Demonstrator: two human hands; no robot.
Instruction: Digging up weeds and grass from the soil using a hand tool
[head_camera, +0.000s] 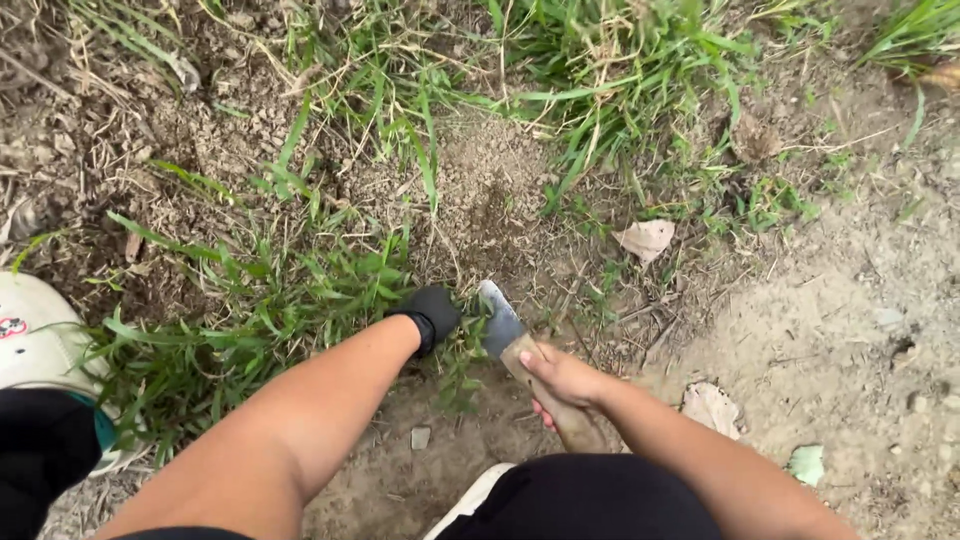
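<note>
— What are the hands doing?

— The right hand (562, 382) has its fingers wrapped tight around the wooden handle of a knife (520, 358) with a broad metal blade. The blade tip points into the ground just beside a clump of grass (270, 310).

— And the other one?

— The left hand (432, 315) wears a black glove and sits at the right edge of that clump, just left of the blade. Its fingers look curled in among the green stalks, though I cannot tell how firmly they grip.

— What lies around the clump?

— Bare crumbly soil (480, 190) behind it, a dry leaf (646, 239) well to its right, and a pale shoe (35, 345) close on its left.
</note>
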